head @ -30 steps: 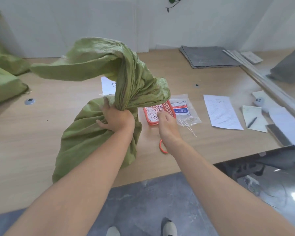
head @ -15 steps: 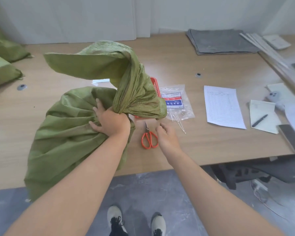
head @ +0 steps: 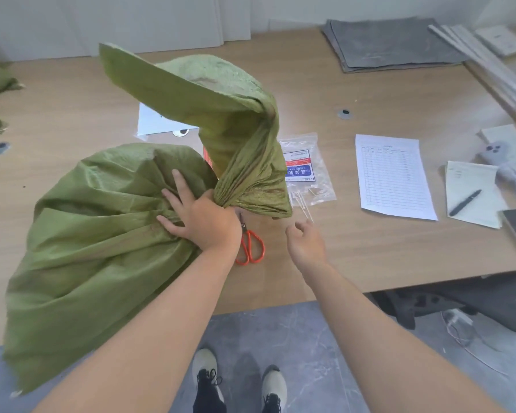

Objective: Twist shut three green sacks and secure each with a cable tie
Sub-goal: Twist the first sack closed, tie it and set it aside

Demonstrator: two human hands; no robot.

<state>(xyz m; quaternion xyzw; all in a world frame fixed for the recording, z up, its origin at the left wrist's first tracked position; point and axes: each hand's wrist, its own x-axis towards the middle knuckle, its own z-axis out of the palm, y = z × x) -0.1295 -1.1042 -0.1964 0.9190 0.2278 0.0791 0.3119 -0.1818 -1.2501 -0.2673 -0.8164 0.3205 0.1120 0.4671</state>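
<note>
The green sack (head: 96, 234) slumps over the counter's (head: 72, 120) near edge at nine o'clock, and the left hand (head: 204, 219) clamps its twisted neck. The right hand (head: 306, 242), loosely spread and empty, has left the scissors (head: 251, 248) for the loose cable ties (head: 303, 204) at its twelve o'clock, so tying likely comes next. There is working room toward the printed sheet (head: 393, 177) at three o'clock.

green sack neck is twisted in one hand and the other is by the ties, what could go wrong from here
Only the left hand grips the twisted neck of the green sack; if it slackens, the twist may unwind. The sack overhangs the front edge of the table and could slide off. The scissors lie with blades pointing under the sack's drooping top, beside the right hand hovering by the cable ties: a snag is possible.
</note>
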